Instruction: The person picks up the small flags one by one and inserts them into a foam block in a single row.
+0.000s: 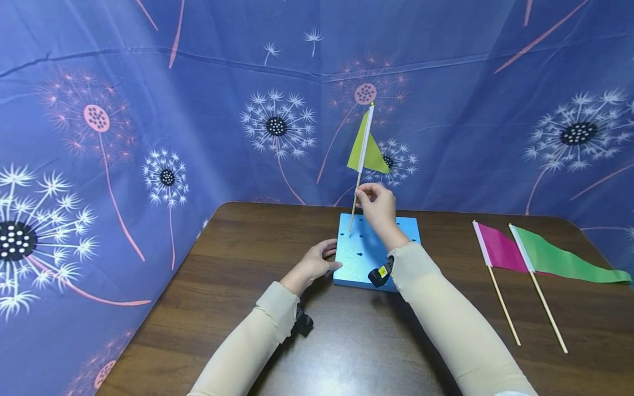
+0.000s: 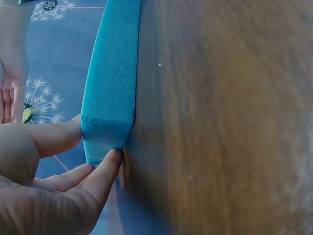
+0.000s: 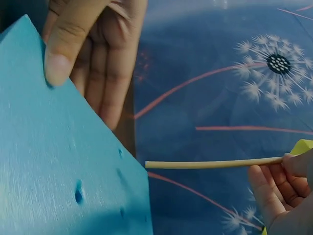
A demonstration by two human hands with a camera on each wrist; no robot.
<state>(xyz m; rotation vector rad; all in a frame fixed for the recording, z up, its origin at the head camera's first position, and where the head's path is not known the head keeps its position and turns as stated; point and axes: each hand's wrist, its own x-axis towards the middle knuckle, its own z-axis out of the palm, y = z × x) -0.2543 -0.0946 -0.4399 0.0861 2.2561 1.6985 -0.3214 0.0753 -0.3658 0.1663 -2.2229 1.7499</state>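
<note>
A light-blue board (image 1: 364, 267) with small holes in its top lies on the table. My left hand (image 1: 315, 263) grips its left edge; the left wrist view shows the thumb on the top face and fingertips at the lower edge of the corner (image 2: 106, 134). Above the board, my right hand (image 1: 380, 208) pinches the thin wooden stick (image 3: 210, 164) of a yellow-green flag (image 1: 356, 157). The flag stands nearly upright, leaning slightly right at the top. Its stick's lower end is over the board's left part, near a hole; whether it touches the board I cannot tell.
On the right of the brown wooden table (image 1: 223, 264) lie a magenta flag (image 1: 500, 250) and a green flag (image 1: 559, 253), side by side, the green partly over the magenta. A blue dandelion-print cloth (image 1: 213, 110) hangs behind the table and along its left.
</note>
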